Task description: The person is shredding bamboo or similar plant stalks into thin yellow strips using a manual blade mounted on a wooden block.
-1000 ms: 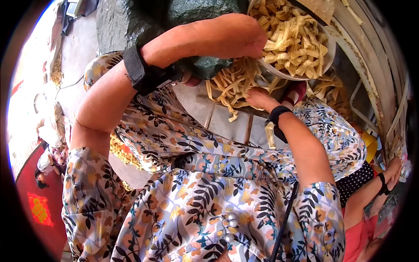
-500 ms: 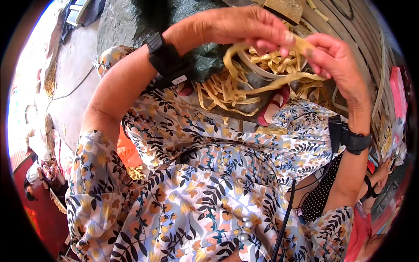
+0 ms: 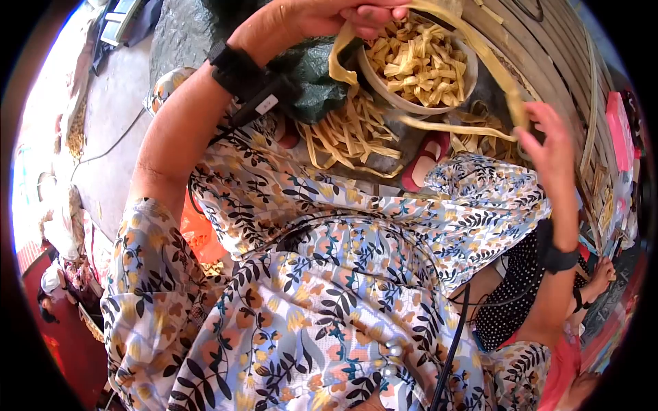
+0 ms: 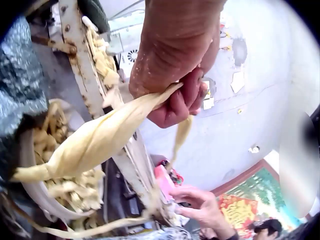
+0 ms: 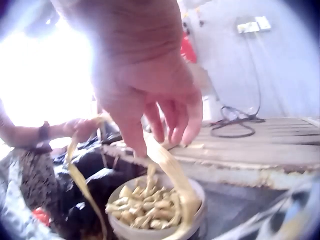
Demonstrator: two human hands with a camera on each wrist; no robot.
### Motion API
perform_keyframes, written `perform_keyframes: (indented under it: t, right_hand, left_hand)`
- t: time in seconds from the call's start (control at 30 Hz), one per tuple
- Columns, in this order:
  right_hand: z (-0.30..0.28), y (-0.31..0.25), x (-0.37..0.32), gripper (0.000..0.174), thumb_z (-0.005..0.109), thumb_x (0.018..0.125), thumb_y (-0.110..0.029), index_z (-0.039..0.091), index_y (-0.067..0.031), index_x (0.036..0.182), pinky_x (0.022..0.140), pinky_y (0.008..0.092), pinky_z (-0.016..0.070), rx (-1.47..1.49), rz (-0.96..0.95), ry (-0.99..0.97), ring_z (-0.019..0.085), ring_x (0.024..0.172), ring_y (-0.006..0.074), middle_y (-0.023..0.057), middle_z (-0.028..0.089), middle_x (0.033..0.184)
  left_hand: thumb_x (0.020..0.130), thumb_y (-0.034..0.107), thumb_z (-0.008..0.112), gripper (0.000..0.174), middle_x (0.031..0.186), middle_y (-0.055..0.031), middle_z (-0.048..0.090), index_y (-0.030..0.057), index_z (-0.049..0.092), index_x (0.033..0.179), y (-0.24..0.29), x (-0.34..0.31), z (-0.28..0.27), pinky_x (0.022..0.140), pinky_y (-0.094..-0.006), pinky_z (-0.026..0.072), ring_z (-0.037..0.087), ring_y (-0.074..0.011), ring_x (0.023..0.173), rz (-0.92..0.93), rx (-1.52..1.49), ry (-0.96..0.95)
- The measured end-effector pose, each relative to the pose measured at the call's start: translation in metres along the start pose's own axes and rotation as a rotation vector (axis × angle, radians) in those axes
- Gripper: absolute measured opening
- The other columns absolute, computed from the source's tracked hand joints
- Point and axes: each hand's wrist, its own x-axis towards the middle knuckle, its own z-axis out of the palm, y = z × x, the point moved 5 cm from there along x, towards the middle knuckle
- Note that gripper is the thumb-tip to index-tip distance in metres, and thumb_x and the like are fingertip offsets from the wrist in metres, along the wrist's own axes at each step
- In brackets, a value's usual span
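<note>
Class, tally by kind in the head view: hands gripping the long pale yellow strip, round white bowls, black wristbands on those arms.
Hands gripping the long pale yellow strip: 2 (left hand, right hand)
Round white bowls: 1
Black wristbands: 2
Total: 5

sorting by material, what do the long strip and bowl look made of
The strip looks like bean-curd skin or dough: pale yellow, matte, sagging between left hand and right hand. The bowl: smooth whitish rim, plastic or enamel, cannot tell which.
</note>
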Motion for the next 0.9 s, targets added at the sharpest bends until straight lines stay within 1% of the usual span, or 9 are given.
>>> perform_keyframes:
  t: [0.2,0.3,0.33,0.53,0.67,0.73,0.8,0.87,0.9]
  right_hand:
    - [0.072,-0.116,0.022,0.031,0.067,0.075,-0.019,0.059,-0.0020,0.100,0.077,0.0270,0.0453,0.846,-0.022,-0.086,0.057,0.086,0.0143,0.0064,0.060,0.098]
    - [0.096,-0.140,0.013,0.028,0.058,0.085,-0.027,0.059,0.0000,0.088,0.064,0.0209,0.0452,1.543,0.236,-0.694,0.056,0.068,0.0075,0.0010,0.059,0.074]
    - [0.092,-0.128,0.003,0.028,0.056,0.086,-0.028,0.058,-0.0005,0.083,0.054,0.0197,0.0426,1.580,0.206,-0.740,0.053,0.059,0.0059,0.0000,0.055,0.067]
    - [0.023,-0.008,-0.053,0.017,0.057,0.082,-0.017,0.061,-0.0004,0.079,0.040,0.0168,0.0346,0.793,0.496,-0.742,0.047,0.047,0.0030,-0.0010,0.053,0.059]
    - [-0.051,0.019,-0.048,0.011,0.057,0.080,-0.011,0.062,-0.0009,0.080,0.039,0.0165,0.0323,0.554,0.586,-0.394,0.045,0.044,0.0025,-0.0013,0.049,0.050]
    - [-0.048,-0.024,-0.025,0.012,0.056,0.080,-0.011,0.064,-0.0021,0.079,0.038,0.0177,0.0324,0.565,0.591,-0.507,0.046,0.043,0.0029,-0.0008,0.051,0.049]
    - [-0.018,-0.065,-0.002,0.016,0.057,0.082,-0.015,0.065,-0.0016,0.083,0.039,0.0204,0.0354,0.698,0.209,-0.713,0.048,0.043,0.0056,0.0006,0.053,0.051]
    - [0.008,-0.093,0.010,0.019,0.057,0.082,-0.019,0.063,-0.0007,0.084,0.043,0.0241,0.0387,0.757,0.055,-0.845,0.050,0.046,0.0084,0.0022,0.053,0.053]
    - [0.015,-0.101,0.014,0.019,0.057,0.081,-0.018,0.063,0.0003,0.083,0.044,0.0253,0.0386,0.694,-0.073,-0.769,0.050,0.047,0.0107,0.0040,0.052,0.052]
  left_hand:
    - [0.092,0.017,0.041,0.023,0.071,-0.0029,0.055,-0.0053,0.049,0.093,-0.035,0.019,0.065,0.053,-0.0164,0.0387,0.038,-0.0008,0.048,0.022,-0.177,-0.062]
    - [0.091,0.015,0.041,0.023,0.075,-0.0065,0.057,-0.0055,0.050,0.090,-0.017,0.023,0.036,0.054,-0.0160,0.0412,0.045,-0.0055,0.051,0.169,-0.295,-0.321]
    - [0.093,0.016,0.036,0.022,0.065,-0.0002,0.049,-0.0005,0.049,0.086,-0.011,0.013,0.014,0.051,-0.0169,0.0341,0.038,-0.0040,0.046,0.174,-0.243,-0.093]
    - [0.092,0.018,0.039,0.020,0.058,-0.0009,0.048,0.0001,0.048,0.093,-0.032,-0.019,-0.059,0.046,-0.0147,0.0323,0.037,-0.0057,0.041,-0.296,0.049,0.204]
    - [0.083,0.017,0.051,0.020,0.070,-0.0073,0.062,-0.0021,0.058,0.083,-0.026,-0.023,-0.048,0.056,-0.0261,0.0465,0.057,-0.0103,0.059,-0.226,0.540,0.317]
    - [0.079,0.029,0.060,0.033,0.080,-0.0072,0.063,-0.0009,0.057,0.094,-0.018,-0.015,-0.032,0.064,-0.0272,0.0481,0.060,-0.0154,0.067,-0.332,1.395,0.428]
    - [0.076,0.035,0.065,0.042,0.090,-0.0074,0.063,-0.0003,0.056,0.097,-0.002,-0.009,0.003,0.070,-0.0287,0.0477,0.059,-0.0162,0.077,0.032,1.777,0.400]
    - [0.076,0.037,0.065,0.044,0.093,-0.0072,0.061,0.0010,0.055,0.100,-0.006,0.000,0.051,0.072,-0.0303,0.0471,0.057,-0.0152,0.083,0.354,1.297,0.078]
    - [0.078,0.036,0.064,0.043,0.093,-0.0071,0.061,0.0012,0.054,0.102,-0.022,-0.001,0.068,0.072,-0.0289,0.0471,0.057,-0.0141,0.083,0.164,0.991,-0.097]
